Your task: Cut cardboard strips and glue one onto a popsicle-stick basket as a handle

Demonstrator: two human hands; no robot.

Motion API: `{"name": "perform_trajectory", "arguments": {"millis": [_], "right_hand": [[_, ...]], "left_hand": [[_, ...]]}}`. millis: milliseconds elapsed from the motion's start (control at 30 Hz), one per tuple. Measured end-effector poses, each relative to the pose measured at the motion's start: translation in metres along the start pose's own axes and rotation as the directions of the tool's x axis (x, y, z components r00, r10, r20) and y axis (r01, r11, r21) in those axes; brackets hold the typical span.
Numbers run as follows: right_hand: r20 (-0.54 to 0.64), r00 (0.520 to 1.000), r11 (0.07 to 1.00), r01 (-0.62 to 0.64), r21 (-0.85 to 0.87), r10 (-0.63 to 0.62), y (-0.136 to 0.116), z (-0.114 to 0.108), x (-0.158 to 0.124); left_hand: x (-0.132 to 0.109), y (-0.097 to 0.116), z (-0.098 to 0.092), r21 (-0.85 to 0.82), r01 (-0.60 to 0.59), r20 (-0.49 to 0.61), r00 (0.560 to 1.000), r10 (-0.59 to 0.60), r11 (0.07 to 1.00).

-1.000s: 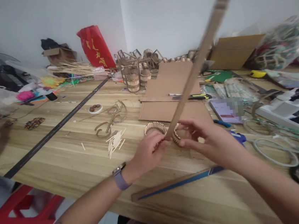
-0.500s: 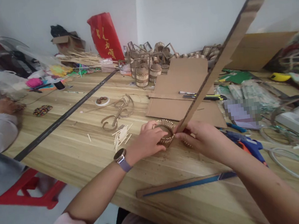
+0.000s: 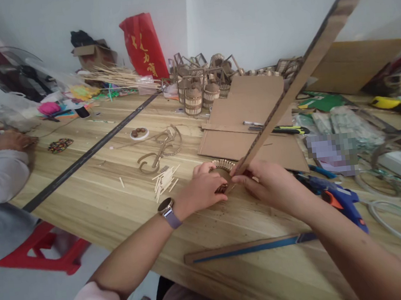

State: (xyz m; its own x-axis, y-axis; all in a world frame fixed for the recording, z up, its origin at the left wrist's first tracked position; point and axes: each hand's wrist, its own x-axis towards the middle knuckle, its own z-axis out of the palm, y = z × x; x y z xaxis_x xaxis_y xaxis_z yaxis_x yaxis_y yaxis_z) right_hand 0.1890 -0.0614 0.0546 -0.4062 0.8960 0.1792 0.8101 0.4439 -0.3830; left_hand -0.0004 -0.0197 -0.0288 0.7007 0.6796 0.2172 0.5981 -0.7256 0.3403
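A small round cardboard piece edged with short wooden sticks (image 3: 223, 164) rests at the table's middle. My left hand (image 3: 206, 187), with a watch on its wrist, is closed around its left and near side and hides part of it. My right hand (image 3: 266, 181) pinches the lower end of a long cardboard strip (image 3: 289, 90) against the round piece's right side. From there the strip rises steeply to the upper right. Loose short sticks (image 3: 165, 181) lie in a pile left of my left hand.
A blue glue gun (image 3: 344, 201) lies right of my right forearm. Nearer me is a blue-edged cardboard strip (image 3: 246, 248). Behind my hands are cardboard sheets (image 3: 245, 100) with a utility knife (image 3: 288, 130), and small stick baskets (image 3: 193, 102). Another person's hand (image 3: 11, 140) is at far left.
My left hand has shifted over the round piece and covers more of its near side. My right hand keeps its pinch on the strip. The whole view has shifted slightly.
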Motion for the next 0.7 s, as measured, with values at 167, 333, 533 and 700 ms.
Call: {"name": "perform_trajectory", "arguments": {"millis": [167,333,533,700], "right_hand": [[0.007,1.0,1.0,-0.025,0.001,0.025,-0.0004,0.0006,0.0012],[0.013,0.999,0.999,-0.035,-0.011,0.035,-0.0027,0.0004,0.0037],[0.021,0.999,0.998,-0.048,-0.032,0.049,-0.0029,0.0009,0.0062],[0.091,0.987,0.991,-0.124,-0.052,0.129,-0.0067,-0.0008,0.0091]], "left_hand": [[0.0015,-0.0012,0.0023,0.015,-0.012,-0.012,1.0,0.012,1.0],[0.0025,0.0009,0.0002,0.006,0.01,-0.017,1.0,-0.01,1.0],[0.0033,0.0029,0.0,-0.03,0.031,-0.034,0.999,-0.032,0.999],[0.0056,0.0043,-0.0002,-0.066,0.058,-0.008,0.998,-0.058,0.996]]}}
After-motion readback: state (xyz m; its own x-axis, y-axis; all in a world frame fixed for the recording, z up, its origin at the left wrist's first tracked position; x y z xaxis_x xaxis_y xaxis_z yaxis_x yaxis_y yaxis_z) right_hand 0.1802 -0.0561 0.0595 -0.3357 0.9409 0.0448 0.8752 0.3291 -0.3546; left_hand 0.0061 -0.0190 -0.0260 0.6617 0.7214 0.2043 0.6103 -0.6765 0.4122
